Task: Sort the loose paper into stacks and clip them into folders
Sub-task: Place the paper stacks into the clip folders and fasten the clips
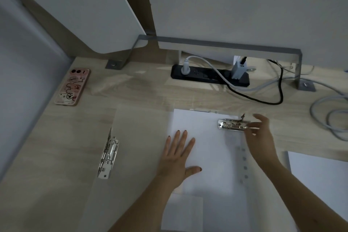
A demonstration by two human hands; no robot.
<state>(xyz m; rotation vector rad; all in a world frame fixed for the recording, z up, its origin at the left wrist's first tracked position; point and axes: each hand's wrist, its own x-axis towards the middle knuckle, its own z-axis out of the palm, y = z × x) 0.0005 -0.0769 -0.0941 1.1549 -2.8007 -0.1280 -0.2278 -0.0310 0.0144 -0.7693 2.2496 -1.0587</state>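
W/ L hand (178,154) flat, fingers spread, on the paper stack (205,149), pin it square — R hand (261,133), fingers loose at the metal clip (232,124) on stack's far-right corner, should snap it fully shut.

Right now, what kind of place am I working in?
Probably an office workstation: a wood-grain desk with white partition panels bracketed along its back, a black power strip, and white paper laid out with metal folder clips.
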